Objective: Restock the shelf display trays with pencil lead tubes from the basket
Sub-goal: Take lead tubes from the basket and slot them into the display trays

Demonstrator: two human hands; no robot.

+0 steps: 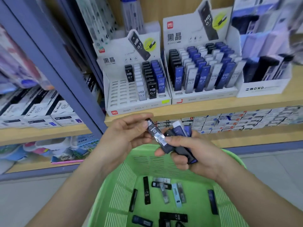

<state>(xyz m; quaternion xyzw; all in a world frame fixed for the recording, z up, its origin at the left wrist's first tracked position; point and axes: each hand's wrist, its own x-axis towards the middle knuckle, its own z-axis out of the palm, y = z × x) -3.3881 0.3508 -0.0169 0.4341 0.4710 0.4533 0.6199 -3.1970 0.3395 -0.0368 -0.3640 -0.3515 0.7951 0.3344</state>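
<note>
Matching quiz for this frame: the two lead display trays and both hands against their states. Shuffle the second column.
Column 1
1. left tray
2. right tray
3. left hand
4. right hand

Column 2
A. grips a bunch of tubes
B. nearly full
C. pinches the top end of one black tube
D. many slots empty on its left side

Pairs: 1-D, 2-B, 3-C, 4-A
</note>
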